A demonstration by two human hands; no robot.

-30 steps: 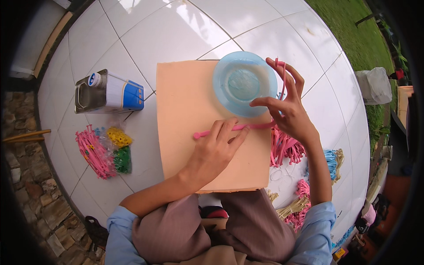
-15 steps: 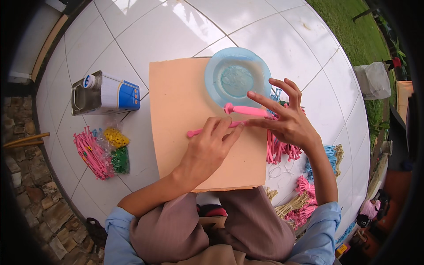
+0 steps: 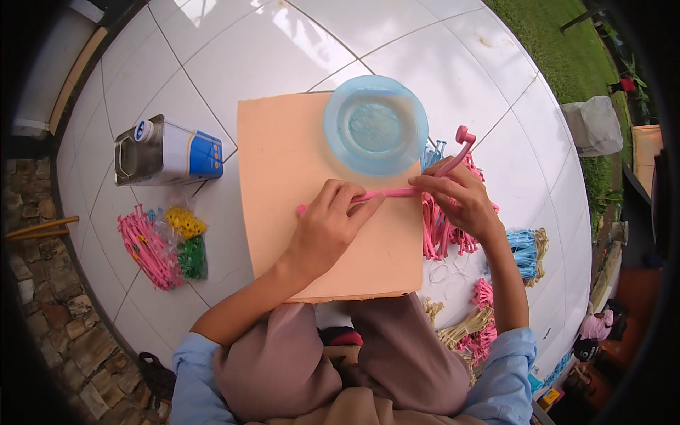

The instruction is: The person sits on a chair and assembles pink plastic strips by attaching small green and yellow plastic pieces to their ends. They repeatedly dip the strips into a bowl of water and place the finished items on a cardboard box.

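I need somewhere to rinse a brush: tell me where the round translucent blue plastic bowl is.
In the head view, the round translucent blue plastic bowl sits on the top right corner of the peach-coloured board, just above the right hand.

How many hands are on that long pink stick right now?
2. The left hand presses the pink stick down on the tan board; the right hand pinches it further along, beside the blue dish.

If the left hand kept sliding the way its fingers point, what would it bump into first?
The left hand points up and right along the pink stick, so it would likely meet the right hand pinching that stick. The blue dish sits just above; depth is hard to judge.
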